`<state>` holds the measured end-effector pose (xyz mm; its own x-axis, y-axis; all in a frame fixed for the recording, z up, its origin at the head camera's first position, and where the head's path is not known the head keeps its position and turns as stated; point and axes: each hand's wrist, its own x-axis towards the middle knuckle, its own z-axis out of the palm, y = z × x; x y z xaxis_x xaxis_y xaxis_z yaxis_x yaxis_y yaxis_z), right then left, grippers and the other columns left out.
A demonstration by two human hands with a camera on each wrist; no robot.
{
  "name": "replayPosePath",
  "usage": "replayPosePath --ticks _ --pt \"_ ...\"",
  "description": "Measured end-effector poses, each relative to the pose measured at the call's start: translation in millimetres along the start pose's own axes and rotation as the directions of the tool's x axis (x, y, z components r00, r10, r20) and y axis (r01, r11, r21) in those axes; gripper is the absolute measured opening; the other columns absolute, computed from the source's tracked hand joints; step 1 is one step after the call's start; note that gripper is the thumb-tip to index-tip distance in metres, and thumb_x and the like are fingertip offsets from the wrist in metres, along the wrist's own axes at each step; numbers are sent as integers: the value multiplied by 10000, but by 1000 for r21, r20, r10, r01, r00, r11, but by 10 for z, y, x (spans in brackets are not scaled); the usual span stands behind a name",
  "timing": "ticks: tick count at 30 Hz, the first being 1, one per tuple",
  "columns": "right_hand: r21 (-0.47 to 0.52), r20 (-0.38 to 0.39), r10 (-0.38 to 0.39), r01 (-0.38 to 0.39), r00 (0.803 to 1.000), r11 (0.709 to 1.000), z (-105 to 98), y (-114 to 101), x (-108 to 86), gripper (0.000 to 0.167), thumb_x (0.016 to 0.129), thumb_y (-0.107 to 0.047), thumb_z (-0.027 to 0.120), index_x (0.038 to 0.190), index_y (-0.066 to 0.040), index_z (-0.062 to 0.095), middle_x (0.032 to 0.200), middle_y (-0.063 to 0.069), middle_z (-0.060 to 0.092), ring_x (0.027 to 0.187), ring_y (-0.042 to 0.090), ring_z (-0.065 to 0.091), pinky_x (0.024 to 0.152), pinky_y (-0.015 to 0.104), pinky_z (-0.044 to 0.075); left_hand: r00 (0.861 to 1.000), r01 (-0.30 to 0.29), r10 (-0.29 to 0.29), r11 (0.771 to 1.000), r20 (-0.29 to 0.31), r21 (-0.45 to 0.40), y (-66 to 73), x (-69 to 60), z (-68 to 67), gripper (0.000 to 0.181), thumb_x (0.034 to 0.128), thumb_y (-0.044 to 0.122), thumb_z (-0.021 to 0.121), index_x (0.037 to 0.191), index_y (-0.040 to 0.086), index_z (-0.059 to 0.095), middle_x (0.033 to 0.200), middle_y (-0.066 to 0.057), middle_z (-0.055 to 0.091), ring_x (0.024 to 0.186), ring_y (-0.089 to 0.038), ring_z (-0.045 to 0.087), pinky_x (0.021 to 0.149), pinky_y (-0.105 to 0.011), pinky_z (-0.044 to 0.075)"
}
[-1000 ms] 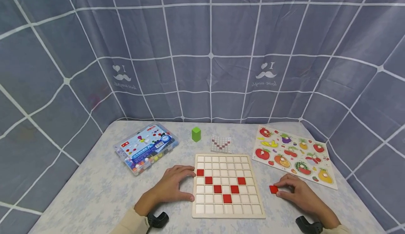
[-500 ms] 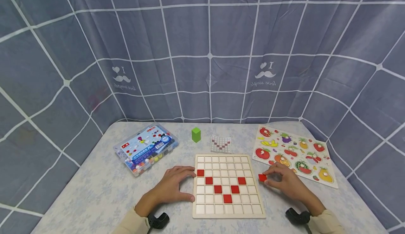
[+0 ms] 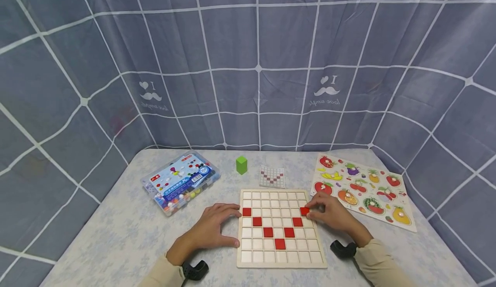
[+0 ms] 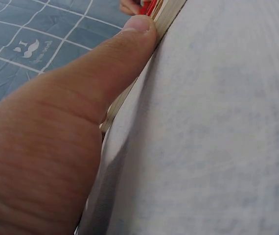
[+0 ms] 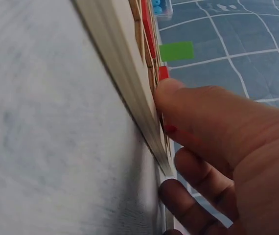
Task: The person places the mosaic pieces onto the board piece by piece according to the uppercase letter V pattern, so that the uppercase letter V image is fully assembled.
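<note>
A wooden grid board (image 3: 258, 259) lies flat on the table, with several red square tiles set in a V shape among its pale cells. My right hand (image 3: 332, 211) pinches a red tile (image 3: 305, 211) between thumb and fingers at a cell by the board's right edge. In the right wrist view the thumb (image 5: 198, 110) is above the wooden rim, and the tile is mostly hidden. Along the left edge, my left hand (image 3: 211, 226) touches the frame with thumb and fingers spread apart. Behind the board lies a small card (image 3: 272, 176) printed with a red V pattern.
A clear case of coloured beads (image 3: 181, 182) lies at the back left. A green block (image 3: 241, 165) stands behind the board. On the right is a fruit puzzle board (image 3: 364, 191), close to my right hand. Grid-patterned curtain (image 3: 286, 88) surrounds the table.
My right hand has carried the red tile leftward and away from me, from the table right of the board to a cell at its right edge. The left hand has stayed put.
</note>
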<state>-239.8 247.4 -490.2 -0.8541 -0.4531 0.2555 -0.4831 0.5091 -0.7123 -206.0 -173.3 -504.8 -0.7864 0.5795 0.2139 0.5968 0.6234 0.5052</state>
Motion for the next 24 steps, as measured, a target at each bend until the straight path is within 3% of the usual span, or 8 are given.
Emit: replayPosePath --ticks 7,16,24 --pt "-15 16 23 -22 1000 1000 7 -41 -12 191 833 -72 838 1008 -67 763 977 25 643 841 206 535 737 294 417 1000 3 -3 1000 -2 -9 12 1 -3 714 754 706 758 1306 276 620 1489 71 493 1349 -211 414 1007 -586 314" --pt "-32 -15 -73 73 997 997 43 -1 -31 138 847 -85 816 954 -102 731 937 -6 660 798 139 536 698 308 403 1000 10 -10 1000 7 -21 32 2 -12 712 755 684 773 1306 260 622 1489 58 494 1350 -224 414 1008 -589 307" --pt "-60 -10 -36 36 999 998 48 -46 -28 94 860 -84 801 932 -125 756 919 -37 644 777 105 514 680 299 390 1000 21 -21 1000 8 -14 16 7 1 723 752 700 764 1307 259 623 1487 65 494 1346 -219 412 1009 -587 307"
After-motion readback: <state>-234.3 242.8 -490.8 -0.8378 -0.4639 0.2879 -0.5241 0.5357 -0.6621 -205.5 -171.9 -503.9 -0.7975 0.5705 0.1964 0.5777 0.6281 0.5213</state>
